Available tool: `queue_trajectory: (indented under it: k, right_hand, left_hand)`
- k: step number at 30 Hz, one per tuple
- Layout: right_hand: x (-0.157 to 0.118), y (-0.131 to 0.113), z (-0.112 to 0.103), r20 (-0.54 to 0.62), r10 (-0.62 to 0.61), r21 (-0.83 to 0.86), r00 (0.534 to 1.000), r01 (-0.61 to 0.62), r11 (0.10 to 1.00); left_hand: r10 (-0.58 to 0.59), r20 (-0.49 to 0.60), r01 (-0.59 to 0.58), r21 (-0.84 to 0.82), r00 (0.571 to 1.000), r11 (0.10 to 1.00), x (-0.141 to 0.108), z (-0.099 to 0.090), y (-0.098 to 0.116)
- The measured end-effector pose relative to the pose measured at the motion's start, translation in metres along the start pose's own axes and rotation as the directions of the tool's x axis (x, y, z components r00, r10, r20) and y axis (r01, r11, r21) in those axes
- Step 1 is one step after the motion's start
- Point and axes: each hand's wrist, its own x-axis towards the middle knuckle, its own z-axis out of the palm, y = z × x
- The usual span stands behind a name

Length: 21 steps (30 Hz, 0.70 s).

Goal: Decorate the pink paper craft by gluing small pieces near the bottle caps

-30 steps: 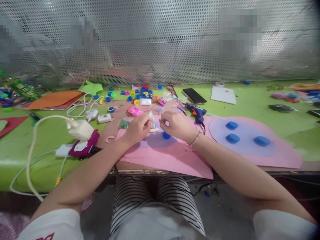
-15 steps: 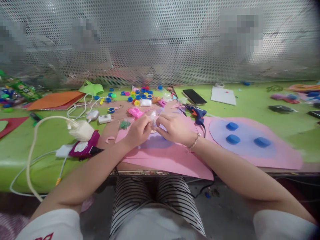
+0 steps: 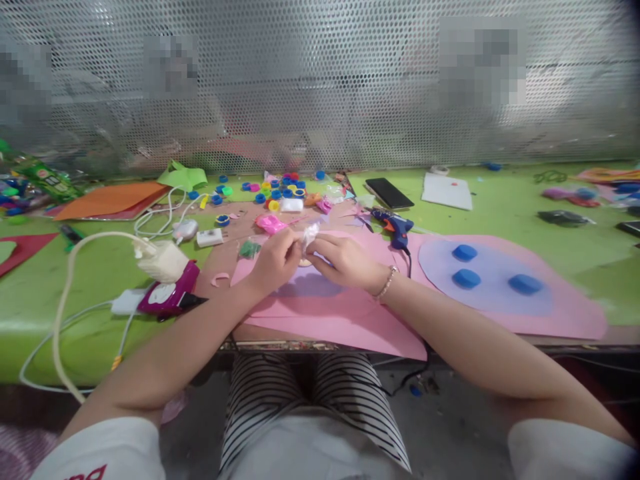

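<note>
Between my fingertips is a crumpled, whitish, shiny plastic wrapper point(image 3: 311, 233); whatever it may contain is hidden. My left hand point(image 3: 278, 259) pinches it from the left side. From the right, the fingers of my right hand point(image 3: 345, 260) close on it too. Both hands are above a pink sheet point(image 3: 330, 320) with a lilac paper piece point(image 3: 320, 285) on it. A small pale round thing point(image 3: 305, 263) shows just under the fingertips, partly covered. Left of my hands lie a green packet point(image 3: 249, 249) and a bright pink packet point(image 3: 271, 224).
A blue glue gun point(image 3: 397, 230) lies right of my hands, its cord running down. Farther right, blue caps point(image 3: 466, 279) sit on a lilac oval. Behind are scattered bottle caps point(image 3: 275, 195) and a phone point(image 3: 389, 193). A power strip point(image 3: 170, 293) with cables lies left.
The wrapper now shows whiter and more bunched up between my fingers. My right hand has shifted slightly left, its fingers closer together around the wrapper.
</note>
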Motion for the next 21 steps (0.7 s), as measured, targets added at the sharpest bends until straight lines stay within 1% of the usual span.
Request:
queue_trajectory:
  k: [7,12,17,21]
  right_hand:
    - [0.0003,-0.0035,-0.0037,-0.024,0.070,-0.039,0.997,-0.071,0.997]
    - [0.0012,-0.0033,-0.0034,-0.008,0.100,-0.066,0.995,-0.100,0.993]
    - [0.0025,-0.0055,-0.0036,0.001,0.177,-0.059,0.984,-0.177,0.982]
    - [0.0031,-0.0069,-0.0037,0.003,0.238,-0.043,0.971,-0.238,0.970]
  left_hand:
    - [-0.012,0.010,0.012,0.007,1.000,1.000,0.0021,-0.0008,0.0017]
    - [-0.003,-0.001,0.003,0.002,1.000,1.000,0.0019,0.0009,-0.0003]
    - [0.005,0.019,-0.004,-0.008,1.000,1.000,0.0009,0.0020,-0.0016]
    - [0.029,0.011,-0.029,-0.008,1.000,1.000,0.0012,0.0015,-0.0001]
